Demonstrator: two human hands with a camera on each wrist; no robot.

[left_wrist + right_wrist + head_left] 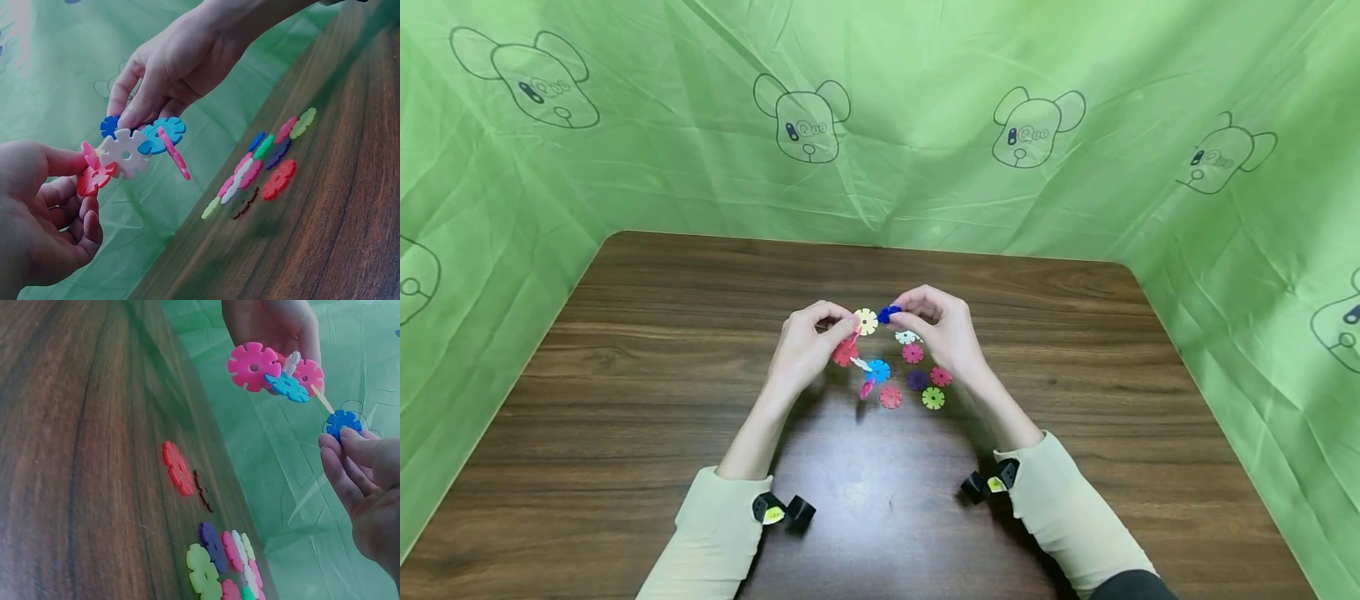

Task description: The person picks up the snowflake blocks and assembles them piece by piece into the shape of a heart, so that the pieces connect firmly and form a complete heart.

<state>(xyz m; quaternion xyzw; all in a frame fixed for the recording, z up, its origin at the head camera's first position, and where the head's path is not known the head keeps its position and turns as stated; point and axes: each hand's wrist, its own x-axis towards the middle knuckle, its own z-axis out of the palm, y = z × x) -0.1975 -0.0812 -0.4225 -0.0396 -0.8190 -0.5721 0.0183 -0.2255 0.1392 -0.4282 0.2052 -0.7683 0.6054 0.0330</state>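
My left hand (805,346) pinches a small chain of interlocked notched plastic discs. Its parts are a red disc (97,179), a white disc (125,153), a light blue disc (877,371), pink discs, one of them a pink disc (253,367) at the chain's end, and a cream disc (867,322). Between thumb and fingers, my right hand (943,329) holds a dark blue disc (342,425). In the right wrist view the cream disc stands edge-on, its rim right at the dark blue disc's edge. Both hands are raised over the table.
Several loose notched discs lie on the wooden table (662,400) below and beside my right hand, among them a lime disc (933,398), a purple disc (917,380) and a coral disc (891,397). A green curtain (917,200) hangs behind the table and along both sides.
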